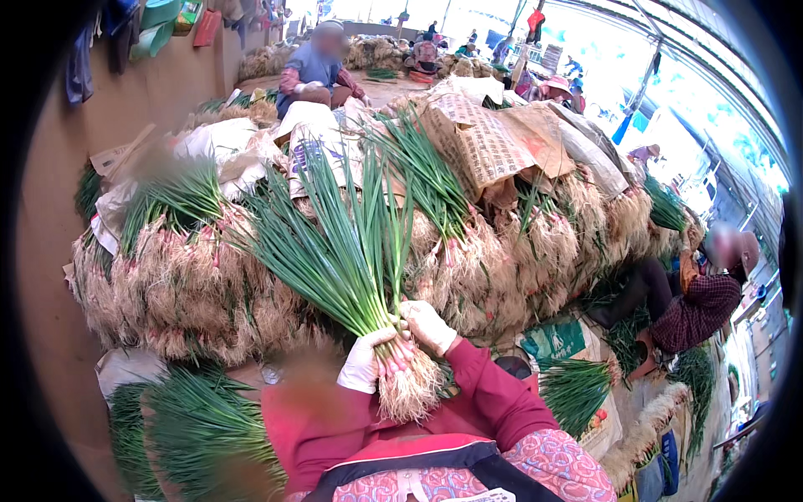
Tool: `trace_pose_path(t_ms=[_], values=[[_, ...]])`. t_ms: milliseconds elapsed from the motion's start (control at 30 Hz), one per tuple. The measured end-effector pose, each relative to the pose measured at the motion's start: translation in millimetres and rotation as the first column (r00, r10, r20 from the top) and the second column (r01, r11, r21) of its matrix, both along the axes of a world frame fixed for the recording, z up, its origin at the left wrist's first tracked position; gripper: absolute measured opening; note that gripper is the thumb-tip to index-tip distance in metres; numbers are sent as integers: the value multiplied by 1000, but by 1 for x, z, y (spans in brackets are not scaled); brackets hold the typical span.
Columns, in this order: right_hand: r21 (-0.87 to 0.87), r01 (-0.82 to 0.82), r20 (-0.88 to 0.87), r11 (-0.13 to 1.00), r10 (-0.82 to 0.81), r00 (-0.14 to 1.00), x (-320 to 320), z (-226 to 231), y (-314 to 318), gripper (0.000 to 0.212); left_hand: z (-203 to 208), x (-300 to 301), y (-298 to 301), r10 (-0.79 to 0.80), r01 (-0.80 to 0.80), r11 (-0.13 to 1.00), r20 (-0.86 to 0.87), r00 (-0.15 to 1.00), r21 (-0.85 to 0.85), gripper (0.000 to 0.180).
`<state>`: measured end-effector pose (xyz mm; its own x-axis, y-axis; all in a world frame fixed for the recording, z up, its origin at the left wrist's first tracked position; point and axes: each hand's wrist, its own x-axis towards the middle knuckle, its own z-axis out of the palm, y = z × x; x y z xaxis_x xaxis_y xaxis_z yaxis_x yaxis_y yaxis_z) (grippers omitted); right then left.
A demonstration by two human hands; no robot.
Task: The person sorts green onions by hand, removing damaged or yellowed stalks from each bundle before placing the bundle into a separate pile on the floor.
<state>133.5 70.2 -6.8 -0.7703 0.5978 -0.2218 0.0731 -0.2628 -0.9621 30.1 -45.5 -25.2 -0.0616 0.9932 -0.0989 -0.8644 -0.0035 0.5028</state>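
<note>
A big bunch of green onions [339,259] stands up before me, its long green leaves fanning away and its pale roots hanging toward my lap. My left hand [361,361], in a white glove, is wrapped round the lower stalks just above the pinkish bulbs. On the right side of the bunch, my white-gloved right hand [427,326] is closed on a few stalks, its fingertips partly hidden among them. Both wrists come out of dark red sleeves.
A long heap of root-ended onions [192,284] lies ahead, partly covered with sacks [493,138]. Loose onions lie left [209,427] and right [577,389] of me. A co-worker [698,305] sits at right; another person [318,71] sits behind the heap. A wall [50,276] bounds the left.
</note>
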Motion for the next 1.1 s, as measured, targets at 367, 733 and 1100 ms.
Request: trace_pose_path(t_ms=[367,733,1100], values=[[874,-467,459,131,-535,709,21,4,47,29,17,14,-6,-24,23,999,46,999,30,19],[989,-55,118,134,-526,842,28,31,54,18,-10,6,2,-52,47,998,161,986,37,55],[584,444,-53,679,-514,856,32,14,143,15,-2,10,13,-10,-33,986,252,968,166,57]])
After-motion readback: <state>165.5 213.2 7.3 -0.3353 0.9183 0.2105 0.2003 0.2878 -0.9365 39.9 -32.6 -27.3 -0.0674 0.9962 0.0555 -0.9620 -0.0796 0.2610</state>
